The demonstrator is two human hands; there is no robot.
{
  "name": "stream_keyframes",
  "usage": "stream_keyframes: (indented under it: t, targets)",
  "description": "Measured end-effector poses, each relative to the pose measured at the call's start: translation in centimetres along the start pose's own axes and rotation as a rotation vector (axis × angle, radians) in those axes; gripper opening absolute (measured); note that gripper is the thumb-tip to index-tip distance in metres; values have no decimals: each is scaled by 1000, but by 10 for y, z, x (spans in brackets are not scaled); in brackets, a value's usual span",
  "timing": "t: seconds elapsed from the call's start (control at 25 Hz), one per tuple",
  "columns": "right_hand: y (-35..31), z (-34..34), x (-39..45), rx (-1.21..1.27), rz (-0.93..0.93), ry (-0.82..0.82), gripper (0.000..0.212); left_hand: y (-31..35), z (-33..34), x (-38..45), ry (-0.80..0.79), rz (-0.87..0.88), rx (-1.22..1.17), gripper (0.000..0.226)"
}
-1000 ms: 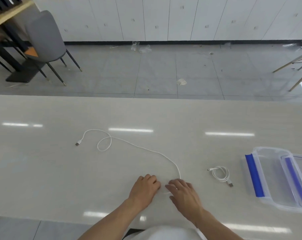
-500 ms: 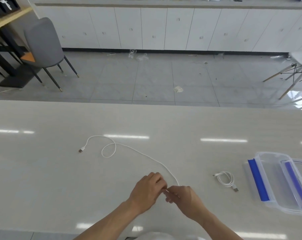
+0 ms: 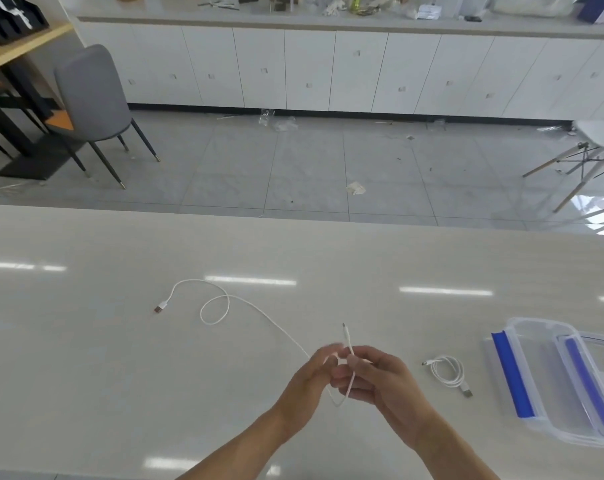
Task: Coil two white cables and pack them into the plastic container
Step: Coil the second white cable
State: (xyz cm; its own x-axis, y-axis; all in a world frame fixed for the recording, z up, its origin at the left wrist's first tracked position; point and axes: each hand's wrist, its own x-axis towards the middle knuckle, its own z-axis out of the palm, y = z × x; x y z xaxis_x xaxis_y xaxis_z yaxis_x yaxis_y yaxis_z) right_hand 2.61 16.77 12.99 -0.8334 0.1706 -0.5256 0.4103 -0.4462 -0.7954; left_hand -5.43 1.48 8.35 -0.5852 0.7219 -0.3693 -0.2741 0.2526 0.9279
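A long white cable [image 3: 259,311] lies uncoiled on the pale table, its USB plug at the far left and one small loop in its middle. Its near end is lifted off the table. My right hand [image 3: 380,379] pinches that end, with the small plug sticking up above the fingers. My left hand [image 3: 311,379] holds the same cable just beside it, and a short loop hangs between the two hands. A second white cable [image 3: 447,374] lies coiled on the table to the right. The clear plastic container [image 3: 535,382] with blue clips stands at the right edge.
The container's clear lid [image 3: 591,375] with a blue clip lies over the container's right part. The table's far edge [image 3: 293,214] runs across the middle of the view. Beyond it are a tiled floor, a grey chair [image 3: 89,98] and white cabinets.
Both hands rose from the table with the cable's near end and now hold it in the air. A short loop has formed between them. The camera tilted upward.
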Motion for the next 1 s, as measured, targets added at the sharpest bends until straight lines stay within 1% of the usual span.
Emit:
stream_keyframes:
  t: [0.08, 0.12, 0.16, 0.28, 0.44, 0.48, 0.56, 0.64, 0.72, 0.8, 0.88, 0.96, 1.0]
  targets:
    - [-9, -1, 0, 120, -21, 21, 26, -1, 5, -7, -64, 16, -5, 44]
    - [-13, -2, 1, 167, -30, 30, 27, -3, 7, -10, -68, 24, 11, 49]
    - [-16, -4, 1, 202, -39, 35, 28, -4, 9, -12, -61, 28, 26, 49]
    - [-21, -6, 1, 265, -48, 21, 26, -6, 12, -16, -73, 41, 126, 39]
    - [-23, -2, 1, 279, -45, -64, 20, 0, 6, -15, -196, 9, 179, 34]
    - [-24, -1, -1, 246, -43, -100, 19, 1, 1, -15, -236, -9, 232, 33]
    - [-24, 0, -5, 136, -26, -180, 19, 5, -11, -12, -295, -37, 424, 27]
    - [-23, 1, -10, -2, 24, -247, 21, 14, -26, -3, -303, -33, 631, 22]
    - [-20, 4, -12, -156, 93, -276, 24, 30, -39, 9, -275, 18, 883, 25]
    - [-15, 9, -13, -320, 170, -262, 24, 50, -46, 20, -205, 50, 1085, 27]
    - [-10, 13, -12, -437, 235, -224, 23, 66, -47, 27, -132, 56, 1161, 32]
    - [-6, 14, -10, -447, 270, -136, 22, 78, -41, 28, -65, 86, 1165, 34]
    - [-5, 13, -8, -395, 268, -76, 22, 81, -36, 26, -30, 111, 1148, 34]
